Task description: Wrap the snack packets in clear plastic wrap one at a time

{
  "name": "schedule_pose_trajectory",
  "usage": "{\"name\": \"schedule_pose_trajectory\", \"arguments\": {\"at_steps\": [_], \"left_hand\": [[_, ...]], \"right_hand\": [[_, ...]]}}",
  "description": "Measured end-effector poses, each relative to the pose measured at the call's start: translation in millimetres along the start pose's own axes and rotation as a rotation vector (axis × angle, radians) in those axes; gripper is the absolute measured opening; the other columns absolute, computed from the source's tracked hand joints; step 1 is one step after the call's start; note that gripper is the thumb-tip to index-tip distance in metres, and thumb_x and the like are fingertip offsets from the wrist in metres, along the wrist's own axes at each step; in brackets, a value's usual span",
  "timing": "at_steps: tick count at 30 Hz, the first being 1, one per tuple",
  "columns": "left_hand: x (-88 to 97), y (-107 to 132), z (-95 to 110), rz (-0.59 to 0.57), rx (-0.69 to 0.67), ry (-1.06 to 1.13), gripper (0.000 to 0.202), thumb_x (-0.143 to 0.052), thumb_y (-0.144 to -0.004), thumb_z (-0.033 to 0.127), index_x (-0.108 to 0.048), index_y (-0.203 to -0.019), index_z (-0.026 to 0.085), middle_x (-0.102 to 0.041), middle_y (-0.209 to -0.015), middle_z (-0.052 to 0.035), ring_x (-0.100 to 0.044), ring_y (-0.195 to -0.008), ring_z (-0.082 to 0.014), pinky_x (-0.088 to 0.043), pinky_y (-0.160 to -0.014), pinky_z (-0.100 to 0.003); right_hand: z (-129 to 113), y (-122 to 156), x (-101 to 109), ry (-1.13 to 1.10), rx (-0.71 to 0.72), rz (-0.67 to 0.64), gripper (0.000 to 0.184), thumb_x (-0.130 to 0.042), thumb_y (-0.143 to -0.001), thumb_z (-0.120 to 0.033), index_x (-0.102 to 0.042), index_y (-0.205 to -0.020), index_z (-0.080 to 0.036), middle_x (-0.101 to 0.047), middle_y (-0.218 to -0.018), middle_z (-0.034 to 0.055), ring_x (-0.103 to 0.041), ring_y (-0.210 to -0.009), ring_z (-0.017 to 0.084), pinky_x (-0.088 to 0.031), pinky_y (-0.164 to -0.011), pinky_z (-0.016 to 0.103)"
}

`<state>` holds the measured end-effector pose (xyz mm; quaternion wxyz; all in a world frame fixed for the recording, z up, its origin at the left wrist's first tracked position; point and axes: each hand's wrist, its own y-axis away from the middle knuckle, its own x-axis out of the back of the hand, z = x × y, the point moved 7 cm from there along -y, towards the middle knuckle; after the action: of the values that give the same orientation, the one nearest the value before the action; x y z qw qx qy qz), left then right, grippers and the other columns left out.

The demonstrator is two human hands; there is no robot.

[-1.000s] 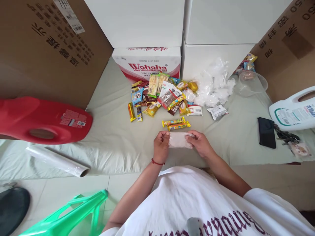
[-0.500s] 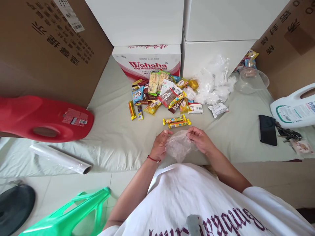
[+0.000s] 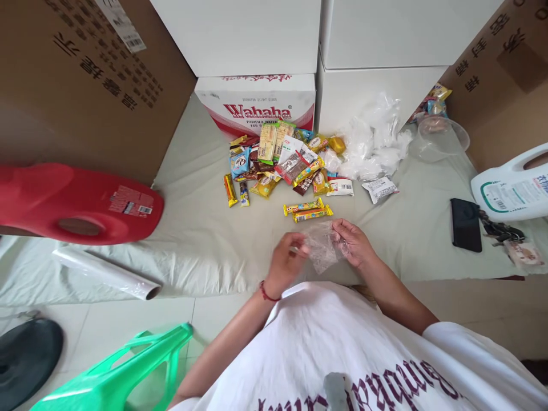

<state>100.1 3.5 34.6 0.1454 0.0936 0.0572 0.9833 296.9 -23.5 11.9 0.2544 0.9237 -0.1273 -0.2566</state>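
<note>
My right hand (image 3: 353, 242) pinches a clear plastic bag (image 3: 324, 248) by its upper right side, and the bag hangs crumpled in front of my shirt. At the bag's left edge is my left hand (image 3: 289, 260), slightly blurred, its fingers loosely curled with a gap between thumb and fingers. Its fingertips are close to the plastic; whether they touch it is unclear. Just beyond the bag, two yellow snack bars (image 3: 310, 213) lie side by side on the pale green cloth (image 3: 205, 228). Behind them sits a pile of wrapped snacks (image 3: 293, 165).
Crumpled clear bags (image 3: 372, 148) and a clear plastic tub (image 3: 440, 140) stand right of the pile. A Wahaha carton (image 3: 257, 105) is behind. A red jug (image 3: 85, 202) and plastic roll (image 3: 107, 274) lie left; a phone (image 3: 466, 225) and white jug (image 3: 511, 188) are right.
My left hand has loosened its pinch on the bag's left edge and turned, coming slightly down and right. The bag has shifted a little right with my right hand still holding it.
</note>
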Motion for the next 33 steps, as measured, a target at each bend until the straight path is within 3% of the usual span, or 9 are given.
{"name": "schedule_pose_trajectory", "arguments": {"at_steps": [3, 6, 12, 18, 25, 28, 30, 31, 33], "left_hand": [[-39.4, -3, 8, -0.096, -0.023, -0.058, 0.042, -0.083, -0.072, 0.055, -0.073, -0.094, 0.021, -0.065, -0.093, -0.0054, -0.06, -0.085, -0.0196, -0.045, -0.068, -0.03], [-48.2, -12, 3, -0.128, 0.02, 0.084, 0.035, -0.076, -0.081, 0.054, -0.068, -0.079, 0.02, -0.061, -0.08, -0.0014, -0.054, -0.074, -0.0148, -0.043, -0.068, -0.028], [-0.2, -13, -23, -0.003, 0.239, 0.505, 0.046, -0.084, -0.074, 0.057, -0.059, -0.083, 0.02, -0.067, -0.081, 0.0006, -0.061, -0.074, -0.0126, -0.047, -0.066, -0.025], [49.1, -2, -43, 0.254, 0.283, 0.556, 0.051, -0.088, -0.067, 0.055, -0.053, -0.085, 0.022, -0.065, -0.076, 0.0044, -0.06, -0.066, -0.0095, -0.046, -0.06, -0.021], [58.2, 3, -57, 0.315, 0.292, 0.449, 0.046, -0.084, -0.069, 0.055, -0.055, -0.082, 0.022, -0.047, -0.058, 0.01, -0.041, -0.045, -0.0062, -0.028, -0.044, -0.021], [59.7, 7, -50, 0.326, 0.221, 0.414, 0.042, -0.079, -0.077, 0.057, -0.054, -0.083, 0.023, -0.05, -0.059, 0.0093, -0.041, -0.045, -0.0069, -0.031, -0.044, -0.021], [60.8, 9, -39, 0.299, 0.149, 0.335, 0.037, -0.072, -0.085, 0.057, -0.056, -0.085, 0.023, -0.06, -0.069, 0.0061, -0.041, -0.045, -0.0067, -0.032, -0.044, -0.022], [60.4, 11, -32, 0.271, 0.114, 0.279, 0.034, -0.069, -0.089, 0.056, -0.058, -0.088, 0.023, -0.067, -0.078, 0.0034, -0.041, -0.045, -0.0064, -0.033, -0.044, -0.023], [57.3, 15, -14, 0.2, 0.037, 0.152, 0.029, -0.063, -0.095, 0.052, -0.064, -0.095, 0.024, -0.075, -0.098, -0.0024, -0.045, -0.047, -0.007, -0.037, -0.046, -0.024]], "right_hand": [[-1, 3, -12, 0.023, 0.033, -0.011, 0.055, -0.093, -0.06, -0.061, -0.059, -0.077, -0.021, -0.047, -0.061, -0.0077, -0.038, -0.052, 0.006, -0.029, -0.045, 0.019], [-8, 5, -8, 0.074, 0.063, 0.017, 0.056, -0.091, -0.06, -0.064, -0.06, -0.078, -0.021, -0.044, -0.058, -0.0088, -0.035, -0.05, 0.007, -0.028, -0.043, 0.02], [-32, 8, 37, 0.139, 0.136, 0.13, 0.054, -0.092, -0.059, -0.062, -0.061, -0.077, -0.022, -0.043, -0.06, -0.0085, -0.033, -0.051, 0.007, -0.024, -0.042, 0.019], [-46, 8, 70, 0.381, 0.266, 0.175, 0.046, -0.082, -0.074, -0.064, -0.063, -0.079, -0.022, -0.046, -0.057, -0.0065, -0.037, -0.051, 0.01, -0.03, -0.045, 0.024], [-65, 3, 96, 0.89, 0.386, 0.221, 0.036, -0.065, -0.089, -0.057, -0.066, -0.084, -0.021, -0.057, -0.065, -0.0027, -0.046, -0.058, 0.013, -0.037, -0.057, 0.028], [-83, 11, 95, 1.096, 0.509, 0.344, 0.029, -0.062, -0.09, -0.049, -0.069, -0.086, -0.021, -0.067, -0.079, 0.0025, -0.056, -0.071, 0.018, -0.042, -0.068, 0.031], [-95, 22, 83, 1.101, 0.611, 0.421, 0.026, -0.061, -0.091, -0.045, -0.071, -0.089, -0.021, -0.069, -0.084, 0.0043, -0.058, -0.075, 0.019, -0.044, -0.072, 0.033], [-97, 26, 73, 1.061, 0.637, 0.399, 0.026, -0.06, -0.093, -0.045, -0.071, -0.09, -0.022, -0.069, -0.084, 0.0041, -0.058, -0.074, 0.019, -0.045, -0.071, 0.032], [-93, 28, 39, 0.96, 0.613, 0.186, 0.026, -0.061, -0.095, -0.045, -0.073, -0.099, -0.023, -0.069, -0.087, 0.0034, -0.054, -0.066, 0.015, -0.044, -0.065, 0.03]]}}
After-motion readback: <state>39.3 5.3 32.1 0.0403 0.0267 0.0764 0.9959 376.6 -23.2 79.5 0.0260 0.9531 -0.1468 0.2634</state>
